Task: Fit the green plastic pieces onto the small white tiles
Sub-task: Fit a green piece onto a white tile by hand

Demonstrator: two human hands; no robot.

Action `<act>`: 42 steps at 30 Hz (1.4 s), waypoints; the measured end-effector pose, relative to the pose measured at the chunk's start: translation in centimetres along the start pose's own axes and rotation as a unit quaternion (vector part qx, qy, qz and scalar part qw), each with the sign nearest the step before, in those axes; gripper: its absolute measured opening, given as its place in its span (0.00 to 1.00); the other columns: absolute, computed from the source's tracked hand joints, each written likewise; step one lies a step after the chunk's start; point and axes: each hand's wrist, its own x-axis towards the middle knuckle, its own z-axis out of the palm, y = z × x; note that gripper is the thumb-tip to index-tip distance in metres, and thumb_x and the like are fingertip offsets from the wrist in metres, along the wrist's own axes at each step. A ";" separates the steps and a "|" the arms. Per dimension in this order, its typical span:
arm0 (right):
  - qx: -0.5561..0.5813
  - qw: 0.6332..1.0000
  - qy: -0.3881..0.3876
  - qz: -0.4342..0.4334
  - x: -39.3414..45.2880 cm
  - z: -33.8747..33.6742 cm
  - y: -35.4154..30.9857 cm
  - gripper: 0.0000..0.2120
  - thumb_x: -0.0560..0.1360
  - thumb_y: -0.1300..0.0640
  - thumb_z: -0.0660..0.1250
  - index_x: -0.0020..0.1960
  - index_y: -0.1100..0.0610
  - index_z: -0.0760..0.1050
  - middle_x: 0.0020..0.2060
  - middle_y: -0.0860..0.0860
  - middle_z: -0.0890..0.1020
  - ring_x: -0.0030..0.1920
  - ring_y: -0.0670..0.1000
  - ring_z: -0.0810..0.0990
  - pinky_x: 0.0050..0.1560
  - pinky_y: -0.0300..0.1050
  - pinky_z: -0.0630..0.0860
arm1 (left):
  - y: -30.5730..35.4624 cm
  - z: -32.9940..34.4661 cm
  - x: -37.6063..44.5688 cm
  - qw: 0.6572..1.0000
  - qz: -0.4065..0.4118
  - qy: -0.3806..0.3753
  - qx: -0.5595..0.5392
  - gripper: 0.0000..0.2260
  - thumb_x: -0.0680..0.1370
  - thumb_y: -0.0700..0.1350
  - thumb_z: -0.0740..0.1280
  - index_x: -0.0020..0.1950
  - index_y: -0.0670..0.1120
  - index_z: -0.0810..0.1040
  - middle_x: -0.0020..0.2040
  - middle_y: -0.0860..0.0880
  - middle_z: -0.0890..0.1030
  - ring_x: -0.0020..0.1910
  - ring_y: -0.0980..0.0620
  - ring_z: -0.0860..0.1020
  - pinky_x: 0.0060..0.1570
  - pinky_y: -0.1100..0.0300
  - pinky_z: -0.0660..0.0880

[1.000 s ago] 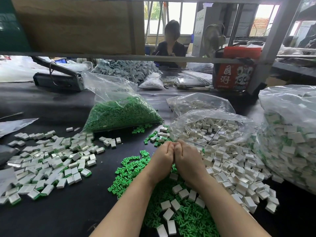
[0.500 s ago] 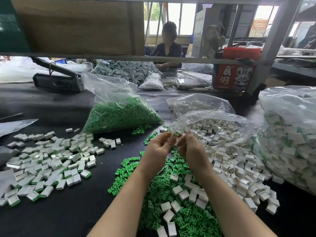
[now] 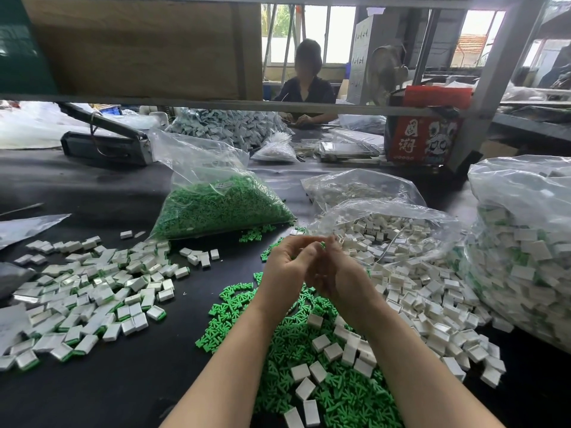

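Green plastic piece (image 3: 323, 244), curled hands (image 3: 312, 267), white tiles (image 3: 432, 304)

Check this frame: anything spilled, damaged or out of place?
Nothing stands out. Loose green pieces and white tiles lie in working heaps on the table, spilling from open bags; no visible damage.

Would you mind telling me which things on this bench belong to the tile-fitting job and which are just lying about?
Job: loose green plastic pieces; plain small white tiles; finished green-backed tiles; green piece pinched between left hand and right hand.

Lying about: red printed box; black machine; grey fan.
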 end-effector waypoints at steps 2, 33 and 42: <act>-0.001 1.000 -0.004 0.002 0.1 0.0 0.2 0.31 0.75 0.37 0.54 0.53 0.65 0.75 0.37 0.54 0.77 0.36 0.49 0.73 0.40 0.46 0.66 | 0.2 -0.1 0.1 1.000 -0.008 0.022 -0.004 0.09 0.80 0.36 0.63 0.49 0.43 0.82 0.32 0.52 0.82 0.29 0.58 0.77 0.27 0.65 0.72; -0.042 0.999 0.011 -0.031 0.1 0.0 1.2 0.18 0.83 0.52 0.56 0.57 0.63 0.78 0.28 0.41 0.80 0.31 0.37 0.77 0.32 0.30 0.72 | 0.1 1.5 0.2 0.969 -0.159 0.102 -0.157 0.09 0.78 0.38 0.65 0.49 0.35 0.84 0.34 0.43 0.81 0.28 0.51 0.75 0.26 0.63 0.70; -0.049 0.998 0.033 -0.026 -0.1 0.4 1.0 0.18 0.83 0.52 0.58 0.55 0.65 0.79 0.28 0.42 0.79 0.30 0.38 0.76 0.32 0.33 0.71 | -0.2 1.4 0.1 0.970 -0.158 0.080 -0.169 0.12 0.67 0.45 0.69 0.43 0.39 0.86 0.38 0.40 0.82 0.32 0.48 0.76 0.28 0.62 0.71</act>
